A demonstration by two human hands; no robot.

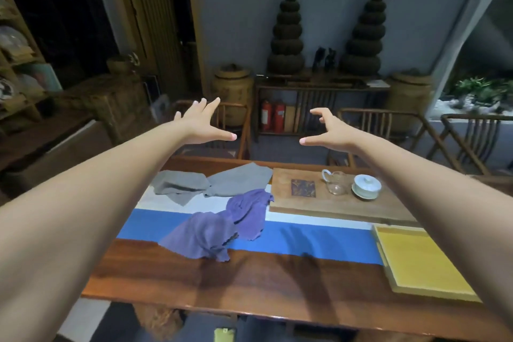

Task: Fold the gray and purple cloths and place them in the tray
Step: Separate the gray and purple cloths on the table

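Two gray cloths lie crumpled near the table's far edge: one on the left (177, 184), one (241, 179) just right of it. Two purple cloths lie rumpled in the middle, one (201, 234) toward the front, one (249, 209) behind it, touching. A yellow tray (416, 255) sits at the table's right side with nothing in it. My left hand (204, 123) and my right hand (330, 132) are stretched out high above the table's far edge, fingers spread, holding nothing.
A blue and white runner (305, 239) crosses the wooden table (249, 280). A wooden tea board (333, 205) at the back right carries a glass pitcher (334, 182) and a lidded white cup (366, 186). Chairs stand beyond the far edge.
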